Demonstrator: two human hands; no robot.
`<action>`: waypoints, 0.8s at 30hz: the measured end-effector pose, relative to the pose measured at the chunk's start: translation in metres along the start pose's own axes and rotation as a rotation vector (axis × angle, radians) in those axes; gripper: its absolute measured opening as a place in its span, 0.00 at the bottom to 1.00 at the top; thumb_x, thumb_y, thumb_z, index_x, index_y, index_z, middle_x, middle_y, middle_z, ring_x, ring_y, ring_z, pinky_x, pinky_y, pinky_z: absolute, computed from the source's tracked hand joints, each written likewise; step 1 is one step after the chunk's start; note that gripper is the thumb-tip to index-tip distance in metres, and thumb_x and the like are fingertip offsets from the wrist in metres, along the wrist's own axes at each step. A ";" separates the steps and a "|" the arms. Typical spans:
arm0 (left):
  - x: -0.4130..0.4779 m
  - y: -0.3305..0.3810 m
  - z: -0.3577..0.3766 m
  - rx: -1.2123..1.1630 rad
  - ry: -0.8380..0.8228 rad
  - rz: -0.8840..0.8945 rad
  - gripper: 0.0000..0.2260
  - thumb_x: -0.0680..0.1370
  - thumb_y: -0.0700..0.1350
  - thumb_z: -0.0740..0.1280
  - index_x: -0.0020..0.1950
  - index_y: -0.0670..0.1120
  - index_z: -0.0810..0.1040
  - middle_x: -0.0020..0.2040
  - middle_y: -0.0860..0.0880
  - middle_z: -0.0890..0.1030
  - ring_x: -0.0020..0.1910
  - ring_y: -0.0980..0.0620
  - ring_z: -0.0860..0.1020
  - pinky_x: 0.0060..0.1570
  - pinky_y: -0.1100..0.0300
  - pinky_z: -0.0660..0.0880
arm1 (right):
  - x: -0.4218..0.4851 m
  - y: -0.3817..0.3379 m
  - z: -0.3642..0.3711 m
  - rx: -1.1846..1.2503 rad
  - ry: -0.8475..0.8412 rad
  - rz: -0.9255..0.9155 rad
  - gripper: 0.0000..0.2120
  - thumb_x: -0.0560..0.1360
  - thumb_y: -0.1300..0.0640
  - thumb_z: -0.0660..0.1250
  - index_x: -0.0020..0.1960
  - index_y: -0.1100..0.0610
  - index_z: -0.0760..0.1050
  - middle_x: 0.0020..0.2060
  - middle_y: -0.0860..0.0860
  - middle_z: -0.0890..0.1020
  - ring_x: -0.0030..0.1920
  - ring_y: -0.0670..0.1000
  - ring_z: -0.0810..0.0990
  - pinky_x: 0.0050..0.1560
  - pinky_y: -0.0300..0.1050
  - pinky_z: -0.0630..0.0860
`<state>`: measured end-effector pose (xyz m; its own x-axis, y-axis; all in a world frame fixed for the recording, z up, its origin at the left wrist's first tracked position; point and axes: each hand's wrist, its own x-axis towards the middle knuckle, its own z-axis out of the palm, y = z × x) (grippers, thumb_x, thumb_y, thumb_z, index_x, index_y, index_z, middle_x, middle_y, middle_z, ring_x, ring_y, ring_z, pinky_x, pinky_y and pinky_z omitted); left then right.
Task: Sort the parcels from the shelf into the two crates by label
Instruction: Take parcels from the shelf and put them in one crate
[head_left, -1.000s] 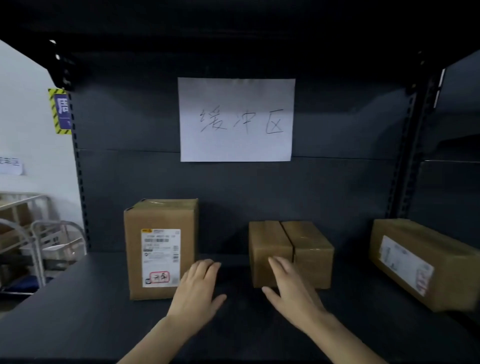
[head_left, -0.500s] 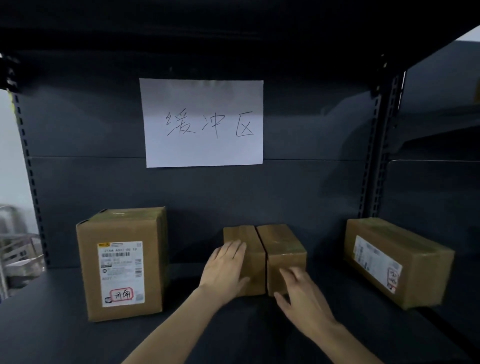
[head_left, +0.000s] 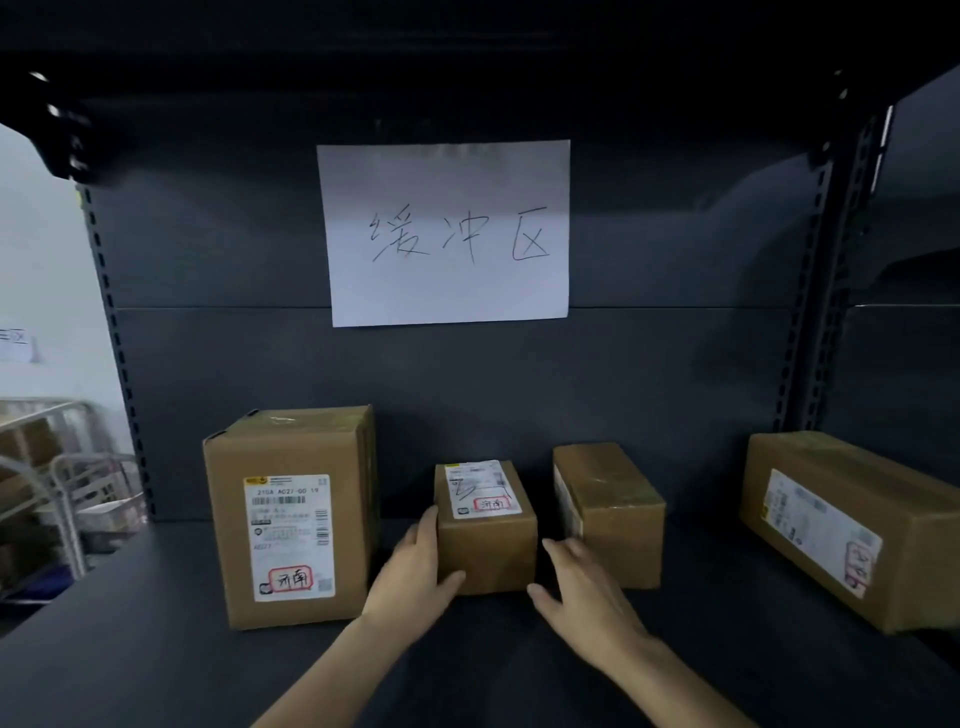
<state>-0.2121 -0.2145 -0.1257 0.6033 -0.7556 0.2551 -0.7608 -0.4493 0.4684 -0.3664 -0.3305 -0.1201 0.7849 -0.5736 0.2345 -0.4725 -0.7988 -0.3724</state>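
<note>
Head view: a small parcel (head_left: 485, 540) sits at lower centre of the frame on the dark shelf (head_left: 156, 649), its top face turned to the camera with a white label bearing a red-framed stamp. The left hand (head_left: 415, 577) grasps its left side, fingers laid up the side wall and thumb curled across the front face. The right hand (head_left: 582, 592) clasps the right front corner, fingers reaching into the gap between this parcel and the brown parcel (head_left: 610, 514) just to its right, thumb at the lower corner. Whether the small parcel is lifted off the shelf cannot be told. Left of the hands stands a tall parcel (head_left: 291, 519), upright, its label facing forward. At the right edge lies a long parcel (head_left: 852, 530), angled. A handwritten paper sign (head_left: 447, 234) hangs on the back panel above. A metal cart (head_left: 52, 493) shows at the left edge.
</note>
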 end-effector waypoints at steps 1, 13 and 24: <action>0.001 -0.001 0.002 -0.024 -0.018 -0.015 0.37 0.76 0.50 0.66 0.76 0.47 0.46 0.74 0.47 0.61 0.70 0.51 0.66 0.66 0.59 0.66 | 0.004 -0.002 0.002 0.018 0.001 0.013 0.27 0.79 0.48 0.58 0.74 0.57 0.56 0.69 0.51 0.65 0.69 0.49 0.66 0.66 0.38 0.63; 0.015 0.003 0.007 -0.175 -0.058 -0.096 0.31 0.75 0.48 0.68 0.74 0.48 0.57 0.69 0.49 0.69 0.68 0.52 0.68 0.66 0.61 0.65 | 0.032 -0.008 0.014 0.235 0.046 0.158 0.16 0.76 0.51 0.64 0.61 0.55 0.68 0.58 0.51 0.77 0.57 0.47 0.77 0.55 0.39 0.75; -0.025 0.001 -0.005 -0.031 0.109 0.044 0.27 0.77 0.47 0.65 0.72 0.48 0.56 0.71 0.52 0.66 0.68 0.55 0.69 0.62 0.66 0.67 | -0.003 -0.010 0.016 0.292 0.141 0.056 0.16 0.73 0.55 0.69 0.53 0.50 0.62 0.60 0.48 0.77 0.61 0.45 0.75 0.53 0.31 0.71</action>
<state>-0.2264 -0.1934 -0.1273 0.5927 -0.7177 0.3655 -0.7807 -0.4005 0.4797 -0.3579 -0.3181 -0.1312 0.6876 -0.6513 0.3208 -0.3625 -0.6909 -0.6255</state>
